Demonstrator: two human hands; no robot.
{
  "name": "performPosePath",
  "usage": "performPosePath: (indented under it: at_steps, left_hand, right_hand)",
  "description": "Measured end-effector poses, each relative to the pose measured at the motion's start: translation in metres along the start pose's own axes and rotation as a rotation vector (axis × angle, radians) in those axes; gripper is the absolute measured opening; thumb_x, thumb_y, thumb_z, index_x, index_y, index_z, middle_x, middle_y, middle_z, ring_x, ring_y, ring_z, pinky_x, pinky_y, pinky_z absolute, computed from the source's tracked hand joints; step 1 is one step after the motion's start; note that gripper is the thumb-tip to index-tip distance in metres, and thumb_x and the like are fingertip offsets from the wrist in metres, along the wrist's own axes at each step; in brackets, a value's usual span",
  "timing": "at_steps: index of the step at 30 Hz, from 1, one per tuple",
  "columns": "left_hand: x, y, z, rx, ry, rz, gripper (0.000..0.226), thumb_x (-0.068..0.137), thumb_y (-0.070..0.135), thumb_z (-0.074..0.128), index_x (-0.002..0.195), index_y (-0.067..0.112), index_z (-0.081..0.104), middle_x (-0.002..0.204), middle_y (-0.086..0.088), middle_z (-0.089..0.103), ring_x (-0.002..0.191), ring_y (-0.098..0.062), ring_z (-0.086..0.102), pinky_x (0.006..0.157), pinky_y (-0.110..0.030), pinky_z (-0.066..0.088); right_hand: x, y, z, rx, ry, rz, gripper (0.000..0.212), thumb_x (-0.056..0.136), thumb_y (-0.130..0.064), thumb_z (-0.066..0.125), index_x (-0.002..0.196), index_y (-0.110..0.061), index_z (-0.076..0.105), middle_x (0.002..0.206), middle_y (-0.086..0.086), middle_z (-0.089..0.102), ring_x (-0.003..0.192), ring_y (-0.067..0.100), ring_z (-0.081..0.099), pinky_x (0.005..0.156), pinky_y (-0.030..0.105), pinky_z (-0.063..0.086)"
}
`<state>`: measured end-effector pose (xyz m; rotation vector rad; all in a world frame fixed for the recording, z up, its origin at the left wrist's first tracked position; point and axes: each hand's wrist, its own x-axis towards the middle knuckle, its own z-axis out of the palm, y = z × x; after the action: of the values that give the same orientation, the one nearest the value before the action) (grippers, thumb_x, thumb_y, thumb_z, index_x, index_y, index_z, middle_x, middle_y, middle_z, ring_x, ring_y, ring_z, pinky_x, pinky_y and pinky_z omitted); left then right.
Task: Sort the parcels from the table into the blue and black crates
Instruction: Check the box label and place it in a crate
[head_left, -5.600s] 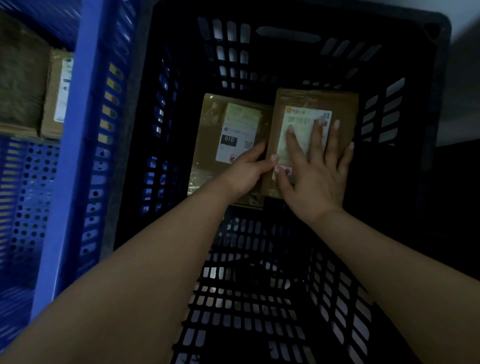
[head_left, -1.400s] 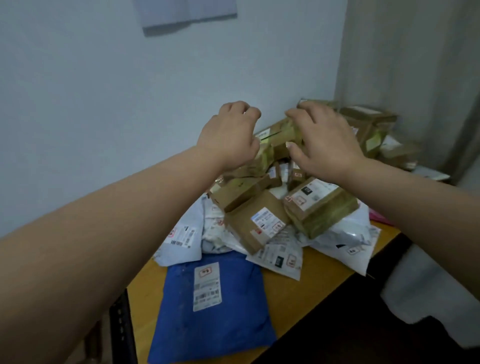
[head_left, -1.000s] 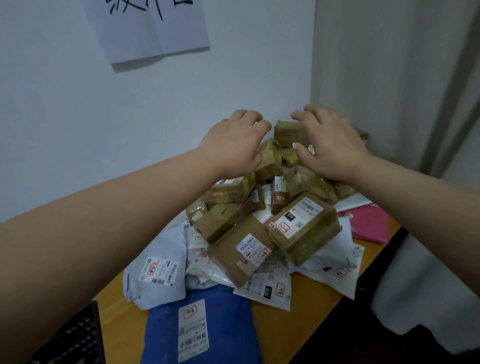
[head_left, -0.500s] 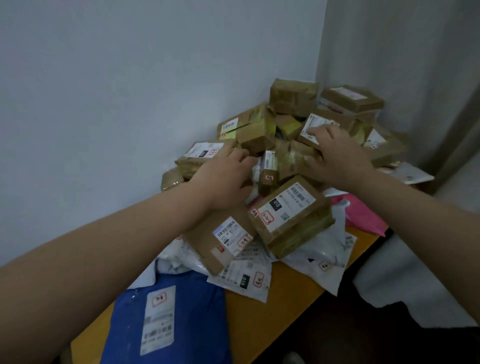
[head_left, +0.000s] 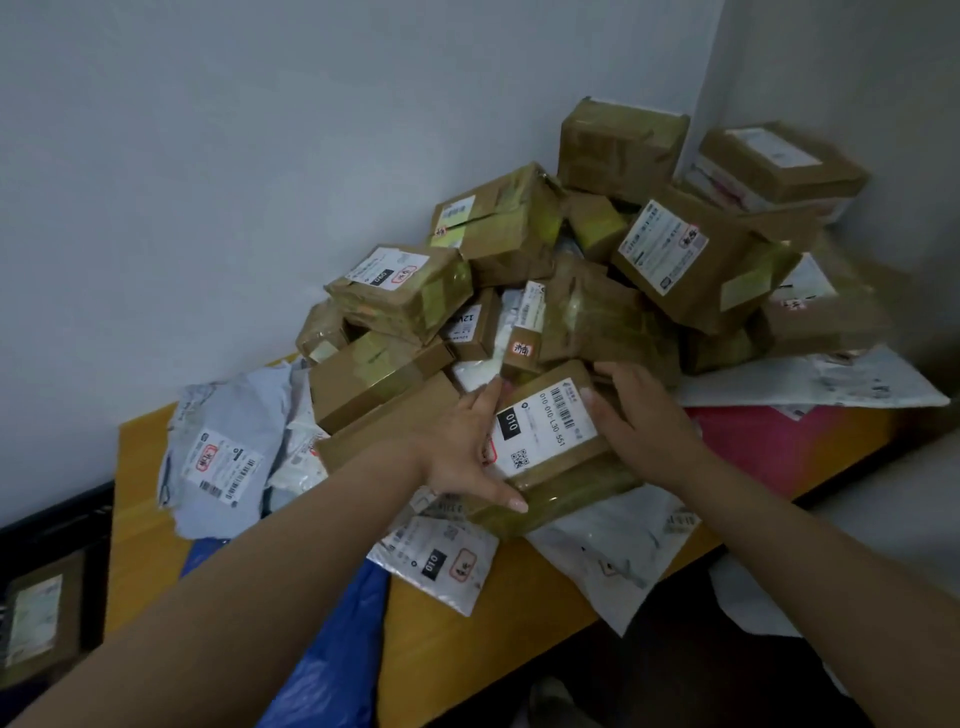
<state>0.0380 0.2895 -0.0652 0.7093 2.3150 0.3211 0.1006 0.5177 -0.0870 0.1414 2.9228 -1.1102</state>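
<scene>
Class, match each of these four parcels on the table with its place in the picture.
Things:
1. brown taped box with the 010 label
2. pink plastic mailer bag
3. blue plastic mailer bag
4. grey plastic mailer bag

Places:
A. at the table's near edge, under the left forearm
B. between the left hand and the right hand
C. at the pile's left, near the wall
D. right of the right hand, under white mailers

Pairs: 1-B, 2-D, 3-A, 4-C
</scene>
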Motion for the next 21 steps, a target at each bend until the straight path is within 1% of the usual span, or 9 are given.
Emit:
performPosePath:
  at_steps: [4,6,8,9,11,13,16,19,21]
  left_hand:
    - [0.010,0.006,0.007,-0.089,0.026,0.010,0.136,0.063,0.054,0.084,0.153,0.021,-0.013,0.157,-0.001,0.019,0.141,-0.017,0.023,0.107,-0.019,0.017]
    - [0.006,0.002,0.009,-0.132,0.077,0.026,0.131,0.063,0.046,0.087,0.153,0.022,-0.005,0.145,0.002,0.030,0.128,-0.010,0.031,0.102,-0.017,0.024]
    - [-0.007,-0.006,0.011,-0.118,0.116,0.033,0.126,0.062,0.047,0.088,0.152,0.026,0.002,0.130,0.009,0.033,0.119,-0.005,0.033,0.100,-0.020,0.029]
    - [-0.016,-0.011,0.011,-0.101,0.133,0.026,0.126,0.058,0.053,0.086,0.151,0.025,0.006,0.126,0.011,0.035,0.118,-0.005,0.036,0.101,-0.023,0.033]
    - [-0.030,-0.029,0.012,-0.117,0.203,-0.021,0.131,0.046,0.070,0.079,0.149,0.022,0.014,0.129,0.008,0.039,0.121,-0.010,0.041,0.103,-0.030,0.038]
    - [-0.043,-0.048,0.014,-0.238,0.326,-0.079,0.131,0.043,0.074,0.079,0.148,0.022,0.019,0.134,0.005,0.041,0.124,-0.013,0.043,0.106,-0.037,0.040]
    - [-0.058,-0.063,0.018,-0.464,0.573,-0.152,0.116,0.042,0.073,0.084,0.132,0.020,0.035,0.121,-0.005,0.054,0.113,-0.021,0.056,0.090,-0.049,0.053]
    - [-0.069,-0.056,0.021,-0.541,0.750,-0.225,0.110,0.041,0.073,0.082,0.123,0.015,0.039,0.108,-0.001,0.060,0.098,-0.014,0.062,0.078,-0.043,0.057]
    - [-0.081,-0.052,0.026,-0.628,0.795,-0.221,0.111,0.039,0.076,0.082,0.122,0.015,0.042,0.107,0.002,0.064,0.097,-0.011,0.064,0.077,-0.040,0.059]
  right_hand:
    - [0.002,0.008,0.005,0.120,0.015,-0.035,0.057,0.095,-0.055,0.038,0.133,-0.014,0.049,0.133,0.005,0.047,0.123,0.017,0.044,0.099,0.034,0.039]
    - [0.002,0.012,0.007,0.170,0.028,-0.064,0.062,0.094,-0.062,0.036,0.131,-0.016,0.052,0.131,0.002,0.050,0.120,0.015,0.047,0.098,0.035,0.041]
    - [0.002,0.011,0.008,0.198,0.024,-0.124,0.064,0.090,-0.064,0.032,0.127,-0.017,0.055,0.126,-0.001,0.054,0.117,0.012,0.049,0.096,0.035,0.043]
    - [0.004,0.009,0.010,0.217,0.020,-0.154,0.064,0.090,-0.064,0.031,0.126,-0.018,0.056,0.123,-0.002,0.055,0.116,0.012,0.050,0.095,0.034,0.044]
    - [0.007,0.001,0.014,0.267,0.017,-0.186,0.063,0.090,-0.063,0.031,0.125,-0.017,0.056,0.119,-0.004,0.056,0.111,0.009,0.052,0.093,0.032,0.046]
    - [0.009,-0.012,0.022,0.302,0.015,-0.187,0.063,0.091,-0.062,0.032,0.128,-0.017,0.055,0.117,-0.005,0.054,0.107,0.005,0.051,0.093,0.030,0.046]
    - [0.010,-0.035,0.041,0.396,-0.031,-0.154,0.072,0.089,-0.068,0.036,0.138,-0.016,0.044,0.129,-0.004,0.048,0.118,0.007,0.046,0.103,0.036,0.041]
    - [0.009,-0.065,0.061,0.596,-0.233,-0.086,0.094,0.076,-0.083,0.043,0.149,-0.027,0.022,0.149,-0.004,0.035,0.136,0.013,0.037,0.112,0.045,0.036]
    - [0.007,-0.089,0.077,0.674,-0.324,-0.038,0.109,0.067,-0.085,0.050,0.153,-0.036,0.003,0.160,-0.005,0.019,0.145,0.014,0.024,0.116,0.047,0.030]
